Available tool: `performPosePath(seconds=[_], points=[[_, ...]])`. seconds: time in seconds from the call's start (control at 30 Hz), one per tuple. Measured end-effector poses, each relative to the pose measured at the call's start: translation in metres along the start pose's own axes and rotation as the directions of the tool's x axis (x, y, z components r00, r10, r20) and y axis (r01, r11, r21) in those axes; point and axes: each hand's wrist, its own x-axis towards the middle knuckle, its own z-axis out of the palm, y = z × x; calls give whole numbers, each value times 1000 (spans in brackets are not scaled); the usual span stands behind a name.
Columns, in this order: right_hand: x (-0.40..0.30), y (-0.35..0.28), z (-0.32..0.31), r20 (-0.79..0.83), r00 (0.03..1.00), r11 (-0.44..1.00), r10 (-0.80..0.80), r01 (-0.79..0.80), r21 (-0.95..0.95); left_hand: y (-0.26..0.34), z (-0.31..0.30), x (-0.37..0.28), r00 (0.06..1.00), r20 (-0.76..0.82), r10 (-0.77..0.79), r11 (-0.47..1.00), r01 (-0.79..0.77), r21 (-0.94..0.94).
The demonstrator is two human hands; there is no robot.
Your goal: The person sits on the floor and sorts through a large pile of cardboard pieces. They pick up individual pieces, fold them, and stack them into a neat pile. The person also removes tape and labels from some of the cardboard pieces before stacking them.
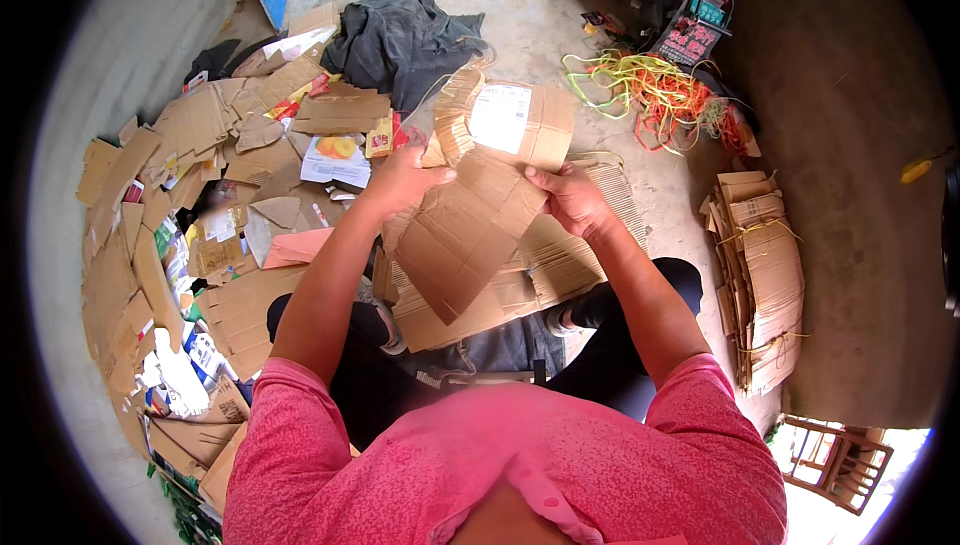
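Note:
Between both hands is a torn, partly folded cardboard piece (480,207) with a white paper label (501,116) on its upper flap. My left hand (405,176) grips its left side, thumb on top. My right hand (571,198) pinches its right edge, with the thumb on the near face. Beneath it, a stack of flattened cardboard (559,252) with corrugated ribs showing lies on the floor between my feet. A thin string runs near the top of the held piece.
A large heap of scrap cardboard (255,162) fills the left side. A dark cloth (397,39) lies ahead. Tangled plastic straps (667,99) are at the upper right. A tied cardboard bundle (765,282) lies along the right wall. A wooden chair (836,462) is at the lower right.

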Motion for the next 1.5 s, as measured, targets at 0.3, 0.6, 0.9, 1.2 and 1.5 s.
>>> performPosePath(seconds=[0.3, 0.6, 0.9, 1.2, 1.5], points=[[2, 5, 2, 19, 1000, 1000, 5, -5, 1, -13, 2, 6, 999, 25, 32, 999, -32, 32], [6, -6, -10, -62, 997, 992, -35, 42, 119, -2, -18, -10, 976, 200, -84, 988, 108, -112], [31, 6, -58, -111, 989, 994, -98, 103, 39, -29, -20, -1, 984, 136, -111, 994, 112, 0], [32, 119, -101, -310, 951, 953, -15, 108, 283, -51, 5, 0, 894, 439, -85, 962, -41, 271], [40, 141, -151, -398, 917, 934, 1, 141, 327, -90, 29, 25, 830, 486, -273, 956, 288, 44]])
